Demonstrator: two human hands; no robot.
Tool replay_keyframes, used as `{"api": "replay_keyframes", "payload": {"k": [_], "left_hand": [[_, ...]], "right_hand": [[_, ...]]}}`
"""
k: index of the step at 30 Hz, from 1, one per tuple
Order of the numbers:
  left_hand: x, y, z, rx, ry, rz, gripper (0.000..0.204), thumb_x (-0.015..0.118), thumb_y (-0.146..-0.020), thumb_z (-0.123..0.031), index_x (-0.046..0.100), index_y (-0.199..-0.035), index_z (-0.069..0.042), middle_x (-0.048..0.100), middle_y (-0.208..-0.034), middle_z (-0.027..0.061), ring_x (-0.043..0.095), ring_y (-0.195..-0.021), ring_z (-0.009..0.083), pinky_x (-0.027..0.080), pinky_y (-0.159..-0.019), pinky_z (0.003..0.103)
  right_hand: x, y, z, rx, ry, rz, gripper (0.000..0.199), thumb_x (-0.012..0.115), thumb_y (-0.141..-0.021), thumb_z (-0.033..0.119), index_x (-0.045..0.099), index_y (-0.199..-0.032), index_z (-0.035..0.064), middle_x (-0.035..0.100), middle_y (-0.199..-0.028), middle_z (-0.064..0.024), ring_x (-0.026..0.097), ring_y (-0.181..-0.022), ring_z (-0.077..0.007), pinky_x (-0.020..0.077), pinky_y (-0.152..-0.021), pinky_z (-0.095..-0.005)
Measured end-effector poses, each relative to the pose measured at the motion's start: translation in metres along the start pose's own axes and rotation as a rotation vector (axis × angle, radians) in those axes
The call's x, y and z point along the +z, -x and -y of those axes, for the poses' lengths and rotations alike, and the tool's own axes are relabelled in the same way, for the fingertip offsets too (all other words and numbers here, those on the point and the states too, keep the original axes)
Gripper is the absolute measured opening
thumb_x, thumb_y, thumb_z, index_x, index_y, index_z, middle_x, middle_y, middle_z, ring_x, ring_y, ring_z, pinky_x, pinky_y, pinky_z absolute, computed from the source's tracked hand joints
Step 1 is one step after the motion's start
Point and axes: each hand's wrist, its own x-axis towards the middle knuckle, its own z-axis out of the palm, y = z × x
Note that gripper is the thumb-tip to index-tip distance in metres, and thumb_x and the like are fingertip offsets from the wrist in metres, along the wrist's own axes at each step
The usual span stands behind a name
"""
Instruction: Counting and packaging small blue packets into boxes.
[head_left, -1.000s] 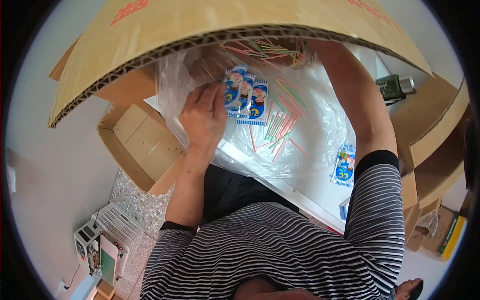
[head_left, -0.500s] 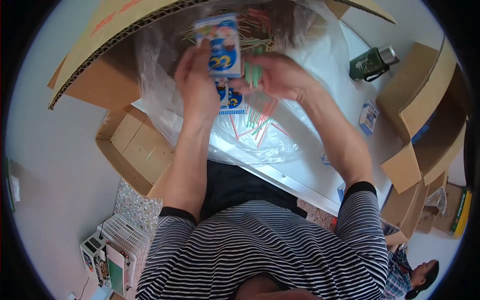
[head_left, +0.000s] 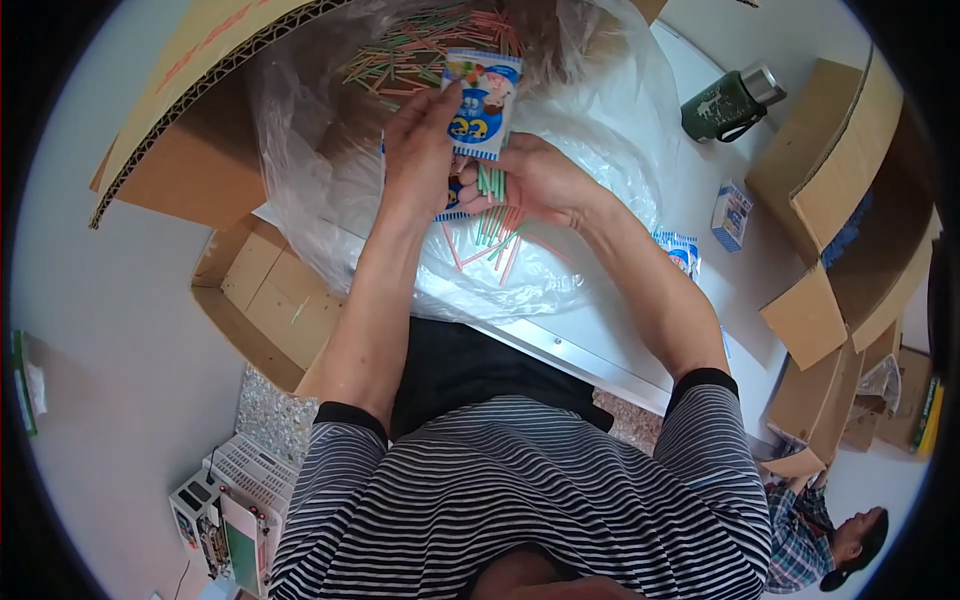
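Observation:
My left hand (head_left: 420, 150) holds a small blue and white printed packet (head_left: 482, 105) upright by its left edge, above a clear plastic bag (head_left: 560, 250). More packets sit behind it, under the hand. My right hand (head_left: 535, 180) grips a bundle of thin green and pink sticks (head_left: 492, 185) just below the packet. Loose coloured sticks (head_left: 495, 245) lie on the plastic sheet, and many more (head_left: 410, 50) fill the bag inside the large cardboard box (head_left: 190, 70).
On the white table (head_left: 700, 180) stand a dark green flask (head_left: 728, 100), a small printed carton (head_left: 732, 212) and another packet (head_left: 680, 250). Open cardboard boxes (head_left: 840, 200) stand at right, one (head_left: 265, 300) on the floor at left. Another person (head_left: 830, 530) sits lower right.
My right hand came out of the box with a bundle of sticks and met my left hand, which lifted the packets off the plastic and raised one upright.

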Motion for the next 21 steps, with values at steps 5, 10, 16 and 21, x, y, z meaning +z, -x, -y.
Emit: {"api": "replay_keyframes", "payload": {"k": [5, 10, 16, 21], "left_hand": [[-0.014, 0.008, -0.007, 0.364, 0.118, -0.188, 0.018, 0.067, -0.097, -0.02, 0.064, -0.086, -0.006, 0.068, -0.082, 0.0017, 0.061, -0.071, 0.0063, 0.048, -0.064, 0.023], [-0.035, 0.014, -0.005, 0.354, 0.177, -0.239, 0.019, 0.068, -0.097, -0.021, 0.064, -0.085, -0.007, 0.071, -0.086, 0.0029, 0.065, -0.073, 0.0076, 0.049, -0.062, 0.023], [-0.037, 0.022, -0.008, 0.235, 0.231, -0.219, 0.014, 0.068, -0.097, -0.022, 0.065, -0.091, -0.009, 0.072, -0.089, 0.0031, 0.07, -0.078, 0.0122, 0.057, -0.06, 0.028], [-0.031, 0.024, -0.011, 0.11, 0.296, -0.175, 0.013, 0.068, -0.097, -0.022, 0.067, -0.098, -0.009, 0.073, -0.092, 0.0036, 0.072, -0.076, 0.0142, 0.063, -0.062, 0.033]], "right_hand": [[-0.013, 0.006, -0.007, -0.256, 0.5, -0.084, 0.022, 0.048, -0.106, 0.017, 0.057, -0.11, -0.0031, 0.064, -0.094, -0.0075, 0.064, -0.085, -0.0147, 0.0553, -0.079, -0.031], [-0.023, 0.003, -0.013, -0.298, 0.529, -0.14, 0.023, 0.051, -0.106, 0.019, 0.058, -0.103, -0.0028, 0.063, -0.091, -0.0073, 0.062, -0.082, -0.0149, 0.0534, -0.077, -0.0305], [-0.027, 0.007, -0.006, -0.415, 0.623, -0.324, 0.026, 0.051, -0.107, 0.022, 0.06, -0.108, -0.0019, 0.067, -0.098, -0.0082, 0.065, -0.092, -0.0166, 0.0523, -0.086, -0.0313], [-0.032, 0.01, -0.022, -0.581, 0.598, -0.29, 0.027, 0.05, -0.107, 0.024, 0.056, -0.117, -0.0006, 0.07, -0.111, -0.0096, 0.066, -0.101, -0.0169, 0.0493, -0.094, -0.0309]]}}
